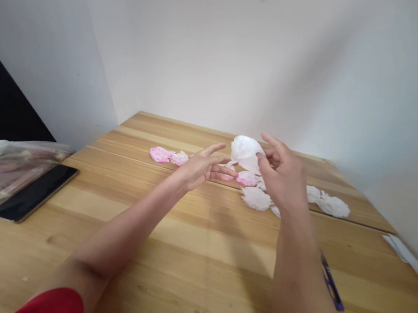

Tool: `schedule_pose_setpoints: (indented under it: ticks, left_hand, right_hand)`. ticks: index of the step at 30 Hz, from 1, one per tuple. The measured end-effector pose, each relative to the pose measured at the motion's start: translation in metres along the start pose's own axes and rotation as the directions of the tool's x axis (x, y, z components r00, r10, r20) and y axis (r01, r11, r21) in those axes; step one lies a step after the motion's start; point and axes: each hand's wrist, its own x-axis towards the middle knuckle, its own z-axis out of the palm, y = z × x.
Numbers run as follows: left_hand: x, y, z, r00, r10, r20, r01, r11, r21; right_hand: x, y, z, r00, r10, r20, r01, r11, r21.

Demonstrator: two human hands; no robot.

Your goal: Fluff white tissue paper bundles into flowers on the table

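Between my hands, a large white ruffled piece [246, 153], thin like tissue or cloth, is pinched at its right edge by my right hand [283, 173]. My left hand [207, 168] has its fingers spread and holds nothing; its fingertips are near a pink and white piece [247, 178]. Below the raised piece lies a white ruffled bundle [256, 198] on the wooden table [187, 247]. Another pink and white bundle [160, 154] rests to the left of my left hand. White bundles [334, 206] lie to the right of my right hand, which partly hides the middle ones.
A black phone [35, 193] lies at the left beside a clear plastic bag [2, 173]. A purple and black tool [332, 284] is right of my right forearm. White strips [409, 259] lie at the right edge. A wall [217, 48] stands behind the table.
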Motion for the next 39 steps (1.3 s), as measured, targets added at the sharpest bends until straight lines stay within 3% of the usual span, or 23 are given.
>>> schedule_pose_setpoints:
  ticks: [7, 10, 20, 27, 32, 39]
  left_hand:
    - [0.003, -0.01, 0.0, 0.998, 0.015, 0.063, -0.025, 0.987, 0.16]
    - [0.005, -0.014, -0.004, 0.999, 0.038, 0.038, -0.045, 0.976, 0.213]
    - [0.014, -0.02, -0.01, 0.969, 0.246, -0.018, -0.238, 0.95, 0.201]
    - [0.01, -0.018, -0.007, 0.977, 0.211, -0.009, -0.206, 0.962, 0.18]
    - [0.007, -0.014, -0.003, 0.975, 0.215, -0.063, -0.199, 0.96, 0.195]
    - [0.013, -0.009, -0.014, 0.969, 0.233, -0.085, -0.195, 0.926, 0.322]
  right_hand:
    - [-0.003, -0.006, 0.005, 0.999, 0.027, 0.027, -0.026, 0.999, -0.04]
    - [-0.004, -0.009, 0.006, 0.998, 0.018, 0.063, -0.017, 1.0, -0.02]
    - [-0.006, -0.014, -0.008, 0.998, 0.044, 0.052, -0.055, 0.97, 0.236]
    - [-0.008, -0.02, -0.011, 0.992, 0.02, 0.123, -0.034, 0.993, 0.117]
    - [-0.008, -0.018, -0.011, 0.989, 0.017, 0.147, -0.031, 0.995, 0.096]
    - [-0.008, -0.02, -0.008, 0.988, 0.011, 0.155, -0.027, 0.994, 0.103]
